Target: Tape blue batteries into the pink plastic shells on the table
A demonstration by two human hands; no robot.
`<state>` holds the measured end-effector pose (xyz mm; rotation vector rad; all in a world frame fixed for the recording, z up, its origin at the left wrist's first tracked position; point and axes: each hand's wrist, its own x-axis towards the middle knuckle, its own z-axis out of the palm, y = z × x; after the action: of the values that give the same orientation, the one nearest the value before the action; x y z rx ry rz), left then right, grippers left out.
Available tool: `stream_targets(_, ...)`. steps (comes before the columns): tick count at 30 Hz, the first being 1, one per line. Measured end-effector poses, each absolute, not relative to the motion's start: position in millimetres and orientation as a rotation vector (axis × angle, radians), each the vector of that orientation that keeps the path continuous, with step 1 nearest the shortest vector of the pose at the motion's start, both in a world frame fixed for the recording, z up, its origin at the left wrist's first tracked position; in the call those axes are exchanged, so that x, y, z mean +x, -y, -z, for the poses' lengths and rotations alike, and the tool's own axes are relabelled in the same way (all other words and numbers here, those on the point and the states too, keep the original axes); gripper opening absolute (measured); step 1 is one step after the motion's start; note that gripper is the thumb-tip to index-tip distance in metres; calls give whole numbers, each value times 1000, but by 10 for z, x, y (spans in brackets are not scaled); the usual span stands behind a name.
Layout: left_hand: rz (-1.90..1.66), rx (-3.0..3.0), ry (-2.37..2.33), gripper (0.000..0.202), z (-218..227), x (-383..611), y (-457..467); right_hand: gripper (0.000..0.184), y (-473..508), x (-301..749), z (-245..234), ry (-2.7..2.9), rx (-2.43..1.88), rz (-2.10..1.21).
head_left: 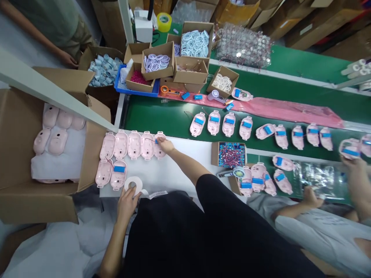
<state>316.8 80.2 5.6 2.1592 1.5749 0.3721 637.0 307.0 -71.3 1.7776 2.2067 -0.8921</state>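
So the pink shell [160, 151] in play sits at the right end of a top row of five, on the white work surface [174, 166]. There's a bit of a blue block [157, 141] showing at its upper end, right under the fingers of the right hand [166, 145]. Those fingers are bent down onto it, but I can't tell if they're pinching the block or just pressing on it. The left hand [128, 199] is down near the front edge, thumb and fingers gripping a white tape roll [134, 184], with a loose strip trailing off to the right.

Just above that roll is another shell [118, 179] with a blue block lying across it. Further right there's a small carton [232, 154] full of blue blocks with red wires. More pink shells with blue blocks line the green table [174, 116]. Off to the left, a big cardboard box [17, 143] holds pink covers [58, 142]. Far right, a co-worker's hand [355, 166] has a shell too.
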Motion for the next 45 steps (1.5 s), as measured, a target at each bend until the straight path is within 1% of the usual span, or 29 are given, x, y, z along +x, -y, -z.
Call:
stream_targets(4, -432, 2109, -1561, 39, -19, 3403, -918, 50, -3118, 6469, 609, -2205, 1760, 918)
stream_targets(6, -476, 2060, -1610, 42, 26, 3484, -898, 52, -3217, 6708, 529, -2224, 1826, 904)
stream_targets(9, -501, 1964, -1708, 46, 143, 3485, -782, 60, -3508, 7371, 445, -2161, 2088, 843)
stream_targets(11, -489, 1930, -1724, 46, 227, 3447, -688, 58, -3783, 7882, 443, -2050, 2222, 830)
stream_targets(14, -482, 2011, -1647, 44, 282, 3452, -607, 53, -4164, 8405, 510, -1980, 2271, 872)
stream_targets(16, -484, 2099, -1622, 40, 250, 3537, -649, 53, -4227, 8467, 532, -1998, 2321, 877)
stream_targets(18, -495, 2175, -1609, 36, 172, 3685, -795, 52, -4017, 8299, 479, -2045, 2434, 918)
stream_targets(19, -508, 2209, -1594, 34, 124, 3776, -905, 51, -3798, 8142, 423, -2063, 2489, 1026)
stream_targets(20, -523, 2248, -1560, 32, 73, 3875, -1035, 50, -3512, 7947, 355, -2089, 2547, 1228)
stream_targets(21, -538, 2290, -1509, 30, 23, 3975, -1180, 49, -3171, 7725, 280, -2071, 2493, 1651)
stream_targets(22, -554, 2331, -1451, 29, -23, 4073, -1335, 46, -2795, 7488, 206, -1994, 2347, 2072)
stream_targets(24, -581, 2386, -1343, 31, -95, 4249, -1655, 35, -2017, 7032, 75, -1949, 2078, 2372)
stream_targets(25, -588, 2391, -1303, 32, -119, 4322, -1809, 27, -1657, 6846, 18, -1831, 1945, 2609)
stream_targets(26, -591, 2378, -1287, 33, -135, 4385, -1953, 19, -1339, 6709, -35, -1722, 1939, 2740)
stream_targets(27, -592, 2347, -1299, 32, -145, 4441, -2080, 17, -1075, 6632, -85, -1672, 1965, 2795)
stream_targets(28, -581, 2297, -1328, 30, -152, 4492, -2184, 18, -875, 6624, -134, -1686, 1993, 2785)
stream_targets(29, -569, 2229, -1370, 29, -158, 4540, -2259, 18, -742, 6689, -181, -1772, 2020, 2688)
stream_targets(30, -564, 2150, -1416, 30, -168, 4588, -2301, 14, -677, 6826, -224, -1885, 2049, 2518)
stream_targets(31, -567, 2071, -1456, 34, -183, 4637, -2310, 11, -675, 7030, -261, -1979, 2095, 2284)
stream_targets(32, -580, 2005, -1482, 37, -206, 4684, -2286, 12, -729, 7293, -290, -2013, 2186, 2019)
stream_targets(34, -632, 1937, -1492, 41, -273, 4767, -2162, 22, -956, 7948, -315, -1908, 2479, 1466)
stream_targets(35, -659, 1933, -1488, 42, -314, 4797, -2077, 27, -1100, 8307, -310, -1828, 2602, 1269)
stream_targets(37, -676, 1960, -1469, 41, -391, 4834, -1901, 37, -1374, 8991, -276, -1716, 2742, 1006)
stream_targets(38, -672, 1982, -1460, 41, -424, 4841, -1822, 39, -1483, 9282, -252, -1656, 2746, 809)
stream_targets(39, -665, 2007, -1453, 40, -451, 4843, -1755, 40, -1562, 9524, -228, -1613, 2717, 680)
stream_targets(41, -651, 2061, -1442, 38, -491, 4841, -1659, 40, -1635, 9846, -188, -1579, 2615, 551)
stream_targets(43, -652, 2105, -1426, 37, -524, 4845, -1605, 37, -1620, 9980, -156, -1632, 2568, 586)
stream_targets(45, -660, 2133, -1407, 36, -559, 4856, -1574, 29, -1570, 10003, -135, -1712, 2655, 637)
